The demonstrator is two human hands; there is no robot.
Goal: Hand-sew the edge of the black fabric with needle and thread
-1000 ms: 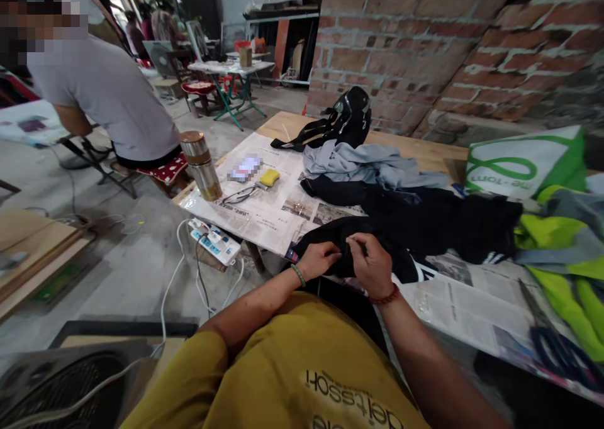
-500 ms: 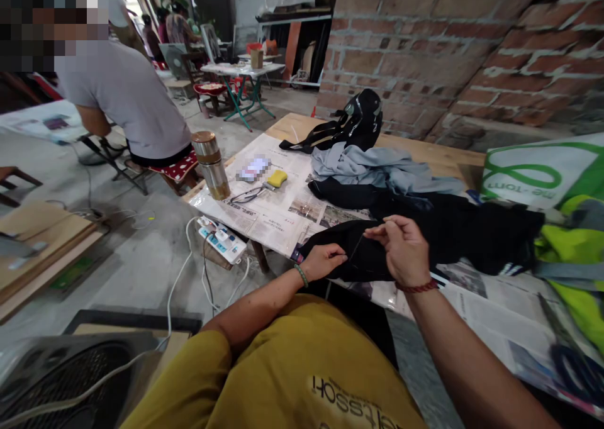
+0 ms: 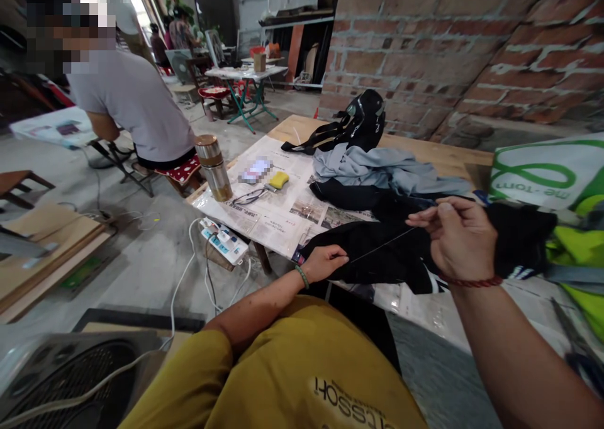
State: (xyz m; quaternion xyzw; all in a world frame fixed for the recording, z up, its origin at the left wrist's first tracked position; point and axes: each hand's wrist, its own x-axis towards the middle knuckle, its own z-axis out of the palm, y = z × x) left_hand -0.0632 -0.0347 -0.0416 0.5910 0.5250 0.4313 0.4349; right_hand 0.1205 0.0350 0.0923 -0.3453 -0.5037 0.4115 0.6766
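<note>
A black garment [image 3: 391, 267] lies on the bench [image 3: 297, 126] at your 1 o'clock. Your left hand [image 3: 324, 264] pinches it, thumb to finger; your right hand [image 3: 460, 237], fingertips together at 2 o'clock, holds a taut thread [image 3: 380, 246].

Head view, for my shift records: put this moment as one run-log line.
left hand: at black cloth | right hand: pinching thread | thread: straight between hands | metal flask: on table
</note>
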